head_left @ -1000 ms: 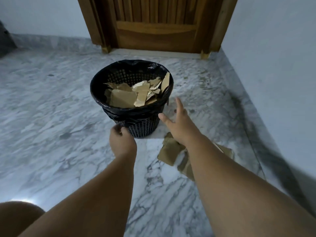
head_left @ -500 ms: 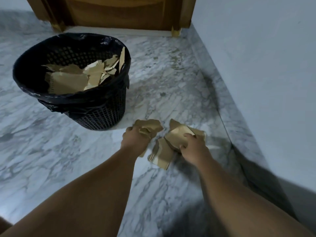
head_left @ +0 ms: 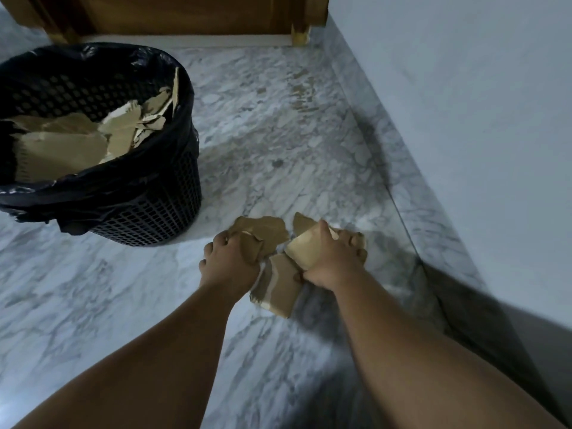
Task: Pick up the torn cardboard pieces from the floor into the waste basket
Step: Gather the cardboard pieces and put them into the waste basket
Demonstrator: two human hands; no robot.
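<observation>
Left hand point(head_left: 230, 261) and right hand point(head_left: 329, 258) clamped on cardboard pieces point(head_left: 278, 286) on floor point(head_left: 278, 144); all pieces to be gathered firmly, then carried left to waste basket point(head_left: 148, 212).

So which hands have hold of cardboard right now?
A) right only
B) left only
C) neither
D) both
D: the left hand grips one torn cardboard piece and the right hand clutches another piece, beside the waste basket.
</observation>
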